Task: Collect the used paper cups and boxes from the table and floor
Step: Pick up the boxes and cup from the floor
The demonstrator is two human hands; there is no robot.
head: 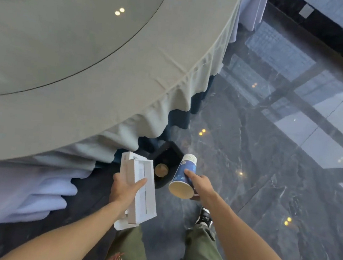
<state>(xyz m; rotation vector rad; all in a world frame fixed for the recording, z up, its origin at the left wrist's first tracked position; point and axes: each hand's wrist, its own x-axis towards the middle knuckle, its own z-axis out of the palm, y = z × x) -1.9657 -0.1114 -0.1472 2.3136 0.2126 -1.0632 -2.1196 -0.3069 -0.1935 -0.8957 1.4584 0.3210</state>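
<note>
Left hand (124, 186) clamped on white boxes (137, 192); right hand (199, 185) gripped blue paper cup (183, 178), tilted, above dark floor (267, 183) beside table edge (125, 111).

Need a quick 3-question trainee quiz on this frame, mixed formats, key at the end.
1. True or false: the left hand holds the white boxes.
2. The blue paper cup in the right hand is: A) upright, B) tipped with its open mouth toward the camera, C) lying on the floor.
3. Fill in: the black tray sits on the ____, beside the draped table.

Key: 1 true; 2 B; 3 floor.
</note>
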